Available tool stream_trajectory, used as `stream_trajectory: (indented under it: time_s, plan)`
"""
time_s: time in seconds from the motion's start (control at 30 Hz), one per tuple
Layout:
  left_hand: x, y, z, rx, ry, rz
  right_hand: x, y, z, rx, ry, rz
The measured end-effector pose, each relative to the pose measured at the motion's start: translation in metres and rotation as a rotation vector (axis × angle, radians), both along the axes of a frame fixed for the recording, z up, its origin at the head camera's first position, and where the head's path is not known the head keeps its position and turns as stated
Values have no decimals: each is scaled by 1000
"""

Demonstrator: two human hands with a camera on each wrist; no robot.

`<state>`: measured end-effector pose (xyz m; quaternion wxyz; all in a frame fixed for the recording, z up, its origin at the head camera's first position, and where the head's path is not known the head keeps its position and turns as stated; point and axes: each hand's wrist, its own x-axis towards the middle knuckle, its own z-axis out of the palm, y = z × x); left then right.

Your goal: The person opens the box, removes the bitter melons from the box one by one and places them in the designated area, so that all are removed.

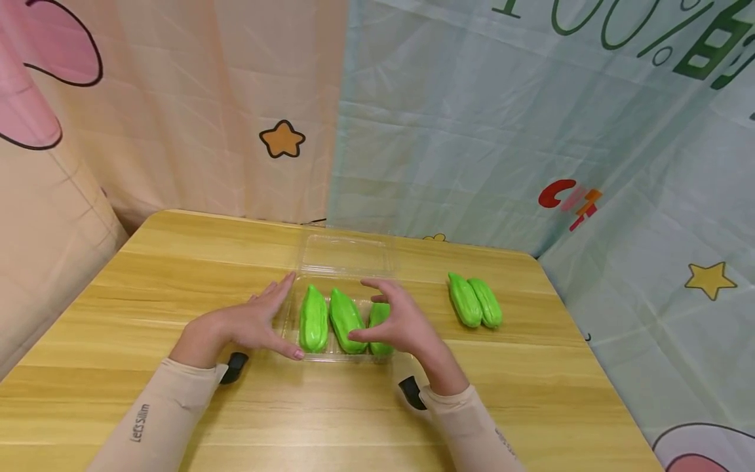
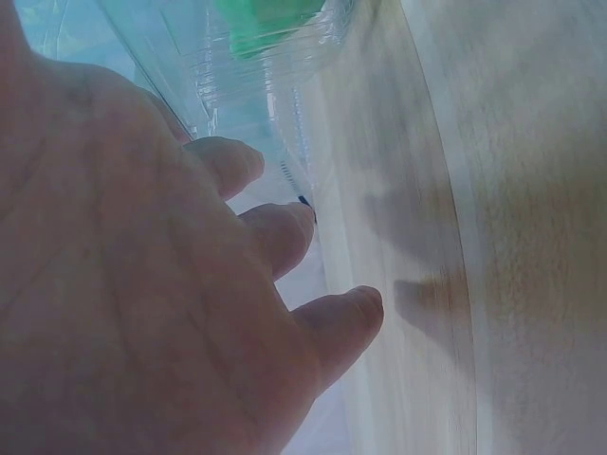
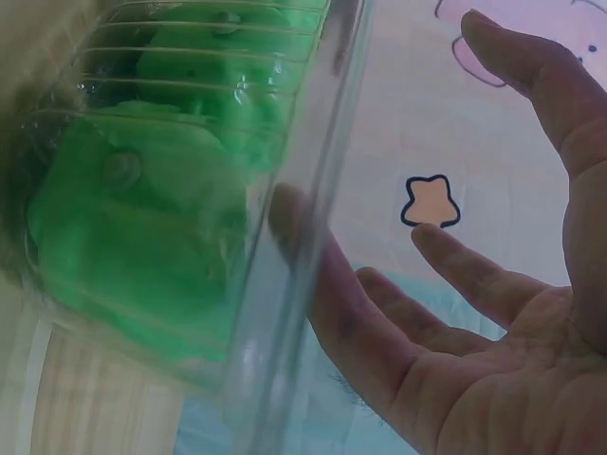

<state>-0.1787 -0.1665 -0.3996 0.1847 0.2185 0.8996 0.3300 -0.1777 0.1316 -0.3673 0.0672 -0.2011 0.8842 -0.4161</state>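
Note:
A clear plastic clamshell box (image 1: pixel 348 358) lies on the wooden table, its lid (image 1: pixel 347 254) folded back on the far side. Three glossy, bright green, ridged toy vegetables shaped like bitter melons (image 1: pixel 314 321) lie side by side in it. At the box's left side is my left hand (image 1: pixel 250 324), fingers spread, thumb near the front left corner, holding nothing. My right hand (image 1: pixel 398 321) hovers over the box's right part, fingers apart and gently bent, partly hiding the rightmost bitter melon (image 1: pixel 380 314). In the right wrist view, a fingertip overlaps the box rim (image 3: pixel 313 246).
Two more green bitter melons (image 1: pixel 474 301) lie together on the table to the right of the box. The wooden table (image 1: pixel 348 413) ends at the back against printed curtains (image 1: pixel 236 98). Another curtain (image 1: pixel 666 282) hangs along the right side.

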Motion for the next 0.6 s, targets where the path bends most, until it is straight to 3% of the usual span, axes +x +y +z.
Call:
stream_trajectory:
  time_s: [0.6]
  plan:
    - [0, 1, -1, 10, 0, 3, 0, -31, -6, 161, 6, -5]
